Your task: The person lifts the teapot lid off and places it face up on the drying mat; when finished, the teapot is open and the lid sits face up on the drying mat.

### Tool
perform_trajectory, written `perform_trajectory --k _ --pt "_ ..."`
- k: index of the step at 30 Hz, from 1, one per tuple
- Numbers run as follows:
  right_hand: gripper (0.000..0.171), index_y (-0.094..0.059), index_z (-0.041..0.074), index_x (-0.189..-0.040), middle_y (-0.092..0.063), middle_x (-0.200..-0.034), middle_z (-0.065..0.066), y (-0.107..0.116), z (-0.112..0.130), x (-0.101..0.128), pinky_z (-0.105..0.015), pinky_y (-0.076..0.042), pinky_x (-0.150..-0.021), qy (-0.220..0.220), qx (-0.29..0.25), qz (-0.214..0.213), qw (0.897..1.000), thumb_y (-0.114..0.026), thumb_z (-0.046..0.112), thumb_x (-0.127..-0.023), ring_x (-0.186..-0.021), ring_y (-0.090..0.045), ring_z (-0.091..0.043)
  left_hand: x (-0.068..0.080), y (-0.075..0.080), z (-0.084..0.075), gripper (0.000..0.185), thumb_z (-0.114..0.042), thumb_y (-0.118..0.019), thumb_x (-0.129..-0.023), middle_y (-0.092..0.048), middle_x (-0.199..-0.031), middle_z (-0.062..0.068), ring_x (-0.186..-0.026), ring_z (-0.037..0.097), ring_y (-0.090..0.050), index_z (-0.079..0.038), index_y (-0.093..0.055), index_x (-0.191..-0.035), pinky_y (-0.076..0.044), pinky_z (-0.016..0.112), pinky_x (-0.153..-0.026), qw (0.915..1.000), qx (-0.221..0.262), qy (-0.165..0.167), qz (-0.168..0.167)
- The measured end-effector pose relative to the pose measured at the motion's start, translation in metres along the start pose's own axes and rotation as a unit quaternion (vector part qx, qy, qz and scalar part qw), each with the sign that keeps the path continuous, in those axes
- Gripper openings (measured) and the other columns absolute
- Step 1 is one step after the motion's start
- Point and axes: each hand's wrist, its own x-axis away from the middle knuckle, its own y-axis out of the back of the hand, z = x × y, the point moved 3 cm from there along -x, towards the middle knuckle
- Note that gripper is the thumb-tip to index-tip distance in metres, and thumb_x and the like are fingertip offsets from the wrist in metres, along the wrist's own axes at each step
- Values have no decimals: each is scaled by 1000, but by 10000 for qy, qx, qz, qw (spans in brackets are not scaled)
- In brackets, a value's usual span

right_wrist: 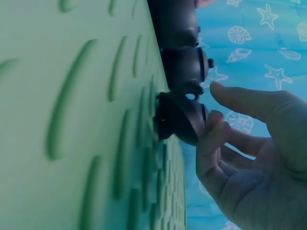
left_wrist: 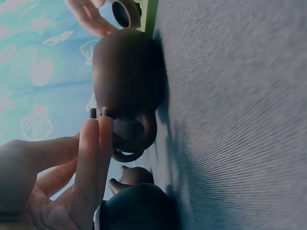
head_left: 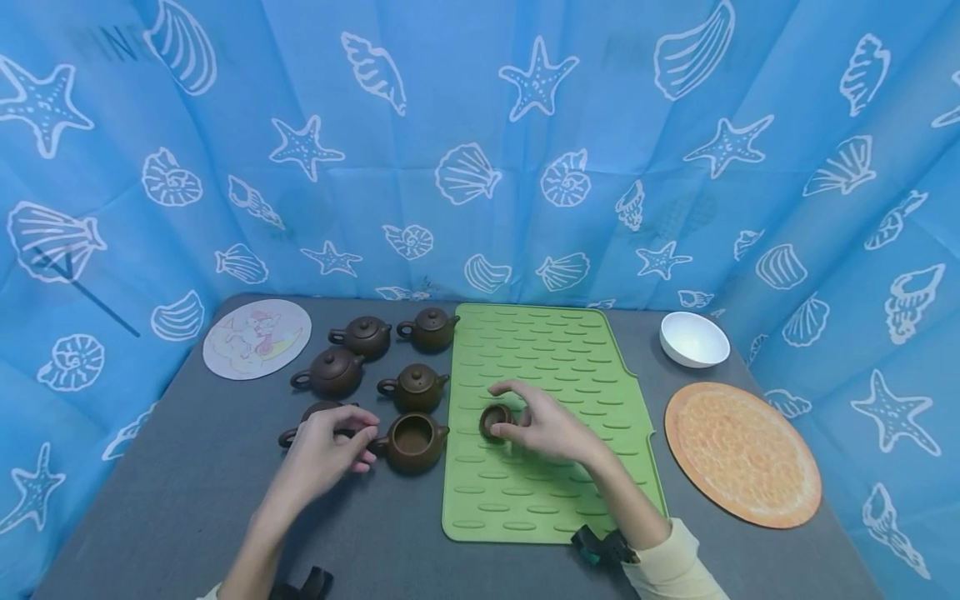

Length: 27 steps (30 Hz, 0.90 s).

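The small brown lid (head_left: pixel 495 419) lies upside down on the green mat (head_left: pixel 555 350), pinched by the fingertips of the right hand (head_left: pixel 546 429), while the left hand (head_left: pixel 330 450), fingers curled, holds the handle of the open teapot (head_left: pixel 415 442) standing just beside the mat on the grey surface (head_left: pixel 187 492).

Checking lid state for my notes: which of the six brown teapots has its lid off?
The front teapot beside the green mat, next to the left hand; its mouth is open, and the right hand holds its lid.
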Motion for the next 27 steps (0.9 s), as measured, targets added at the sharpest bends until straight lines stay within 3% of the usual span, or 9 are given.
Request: perform_trajectory --k 2,5,8,13,17,21,24,27 --pt "59 -53 6 -155 -46 -58 5 1 4 -2 -24 -35 -45 83 -23 -69 9999 -77 23 -103 -45 -35 -3 -2 2 -2 20 -4 -69 -104 -79 -108 17 -77 16 -80 1 -74 -123 -64 24 -66 9998 -61 -172 -6" --pt "55 -57 9 -152 -61 -70 -6 3 11 -7 -24 -35 -46 182 -83 -206 9996 -77 23 -103 -46 -36 -4 -7 6 -6 19 -5 -70 -104 -79 -104 17 -75 13 -77 0 -74 -121 -63 24 -64 9985 -336 -427 -47" --pt "49 -60 10 -148 -75 -103 -19 1 19 -16 -25 -37 -47 303 -237 -274 9989 -76 21 -103 -48 -38 -4 -15 10 -12 16 -7 -71 -104 -78 -99 14 -74 12 -72 -3 -76 -119 -57 23 -62 9948 -750 -664 -161" --pt "43 -63 8 -142 -67 -142 -22 -7 30 -38 -24 -38 -47 411 -725 -255 9962 -75 14 -102 -50 -44 -7 -33 18 -20 14 -9 -72 -104 -80 -101 9 -84 14 -69 -5 -78 -115 -54 23 -70 9874 -1192 -1005 -279" --pt "40 -64 5 -140 -68 -140 -19 -15 39 -56 -23 -44 -51 372 -1046 -205 9936 -75 12 -102 -55 -57 -14 -49 21 -22 14 -9 -72 -104 -81 -106 11 -92 19 -73 -5 -79 -116 -58 30 -77 9862 -1314 -992 -192" --pt "37 -66 4 -137 -70 -135 -18 -25 47 -73 -22 -48 -55 355 -1111 -175 9930 -75 12 -102 -56 -58 -14 -62 21 -22 15 -10 -72 -104 -81 -109 12 -93 21 -73 -6 -80 -116 -60 38 -82 9845 -1489 -924 -62" --pt "35 -68 4 -134 -71 -128 -18 -31 50 -85 -21 -45 -52 337 -1036 -244 9937 -76 14 -102 -51 -49 -10 -70 23 -21 16 -10 -72 -104 -80 -110 13 -92 20 -72 -7 -80 -117 -60 39 -81 9833 -1611 -842 -12" --pt "31 -71 6 -129 -71 -120 -14 -35 50 -95 -21 -44 -51 227 -1005 -376 9940 -77 16 -101 -50 -48 -7 -75 24 -19 16 -10 -73 -104 -80 -110 14 -88 20 -71 -6 -81 -117 -58 34 -77 9833 -1653 -765 4"
